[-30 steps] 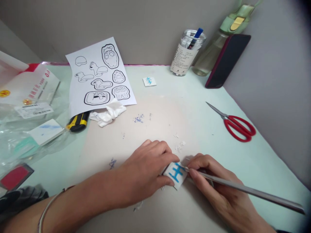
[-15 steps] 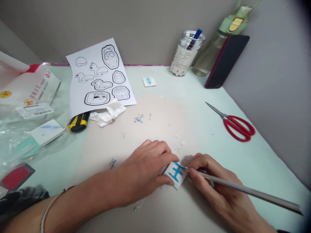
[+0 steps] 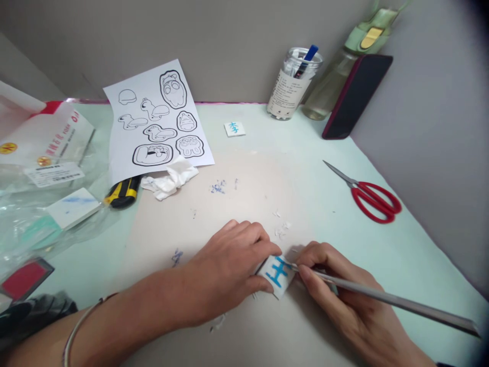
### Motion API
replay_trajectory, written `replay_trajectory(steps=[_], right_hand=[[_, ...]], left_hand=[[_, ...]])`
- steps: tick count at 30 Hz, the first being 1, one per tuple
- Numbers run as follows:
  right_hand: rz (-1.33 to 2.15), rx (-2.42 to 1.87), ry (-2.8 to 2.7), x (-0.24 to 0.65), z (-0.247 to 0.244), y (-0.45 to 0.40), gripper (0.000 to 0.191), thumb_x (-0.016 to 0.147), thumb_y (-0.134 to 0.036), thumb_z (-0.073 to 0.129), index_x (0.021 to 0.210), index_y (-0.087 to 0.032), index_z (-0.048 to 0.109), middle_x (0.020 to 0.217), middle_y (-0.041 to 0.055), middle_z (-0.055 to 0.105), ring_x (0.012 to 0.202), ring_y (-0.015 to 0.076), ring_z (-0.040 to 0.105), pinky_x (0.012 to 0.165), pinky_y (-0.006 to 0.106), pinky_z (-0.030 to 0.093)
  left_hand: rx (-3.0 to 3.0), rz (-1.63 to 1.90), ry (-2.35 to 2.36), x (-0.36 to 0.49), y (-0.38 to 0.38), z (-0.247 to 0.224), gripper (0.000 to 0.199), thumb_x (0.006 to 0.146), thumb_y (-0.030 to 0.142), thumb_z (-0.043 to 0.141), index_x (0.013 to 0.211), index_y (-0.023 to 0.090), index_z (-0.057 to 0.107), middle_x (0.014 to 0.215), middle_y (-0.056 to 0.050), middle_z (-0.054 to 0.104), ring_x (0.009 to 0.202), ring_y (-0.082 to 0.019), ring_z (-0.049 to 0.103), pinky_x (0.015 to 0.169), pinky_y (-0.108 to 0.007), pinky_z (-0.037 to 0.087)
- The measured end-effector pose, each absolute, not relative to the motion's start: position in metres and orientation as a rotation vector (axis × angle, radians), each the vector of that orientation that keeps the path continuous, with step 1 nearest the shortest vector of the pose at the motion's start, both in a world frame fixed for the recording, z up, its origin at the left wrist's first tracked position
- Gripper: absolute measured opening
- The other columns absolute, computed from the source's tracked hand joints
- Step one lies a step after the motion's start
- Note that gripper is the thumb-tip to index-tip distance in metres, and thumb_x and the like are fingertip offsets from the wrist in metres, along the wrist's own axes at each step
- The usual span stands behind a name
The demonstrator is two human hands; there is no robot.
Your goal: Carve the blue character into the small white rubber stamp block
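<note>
A small white carving block (image 3: pixel 280 289) with a blue character on its top lies low in the middle of the board. My left hand (image 3: pixel 239 260) pinches it between thumb and fingers from the left. In my right hand (image 3: pixel 336 290) is a long metal carving knife (image 3: pixel 397 303), held like a pen. Its tip touches the block's right edge beside the blue lines. White shavings (image 3: pixel 281 229) and blue crumbs (image 3: pixel 218 187) lie scattered around. A second white block (image 3: pixel 234 129) with a blue character sits farther back.
Red-handled scissors (image 3: pixel 372 201) lie at the right, near a leaning phone (image 3: pixel 357 97), a green bottle (image 3: pixel 324 92) and a jar of pens (image 3: pixel 290 92). At the left are a printed sheet (image 3: pixel 130 142), crumpled tissue (image 3: pixel 170 178), a yellow-black cutter (image 3: pixel 123 192), plastic bags (image 3: pixel 23 183) and a red ink pad (image 3: pixel 26 279).
Almost nothing has moved. The far end of the carving knife has shifted very slightly right, while both hands and the block keep their places.
</note>
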State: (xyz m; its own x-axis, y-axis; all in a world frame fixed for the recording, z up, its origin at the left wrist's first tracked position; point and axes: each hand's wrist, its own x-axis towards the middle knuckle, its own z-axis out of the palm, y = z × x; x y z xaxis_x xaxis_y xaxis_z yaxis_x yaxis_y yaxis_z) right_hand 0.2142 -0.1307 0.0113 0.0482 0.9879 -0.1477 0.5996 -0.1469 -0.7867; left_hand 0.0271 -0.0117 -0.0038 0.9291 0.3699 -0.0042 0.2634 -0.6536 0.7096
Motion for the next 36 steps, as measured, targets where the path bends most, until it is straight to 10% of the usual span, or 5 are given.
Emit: replay_trajectory(steps=[36], right_hand=[[0.932,-1.885,-1.533,0.207,0.021,-0.122,0.028,0.098,-0.037,0.041,0.074,-0.023,0.045,0.066,-0.0019,0.05,0.061,0.0143,0.047,0.054,0.026,0.038]], left_hand=[[2.356,0.187,0.456,0.027,-0.015,-0.001,0.037,0.079,0.038,0.073,0.108,0.02,0.058,0.105,-0.003,0.055,0.096,-0.022,0.049,0.084,-0.036,0.036]])
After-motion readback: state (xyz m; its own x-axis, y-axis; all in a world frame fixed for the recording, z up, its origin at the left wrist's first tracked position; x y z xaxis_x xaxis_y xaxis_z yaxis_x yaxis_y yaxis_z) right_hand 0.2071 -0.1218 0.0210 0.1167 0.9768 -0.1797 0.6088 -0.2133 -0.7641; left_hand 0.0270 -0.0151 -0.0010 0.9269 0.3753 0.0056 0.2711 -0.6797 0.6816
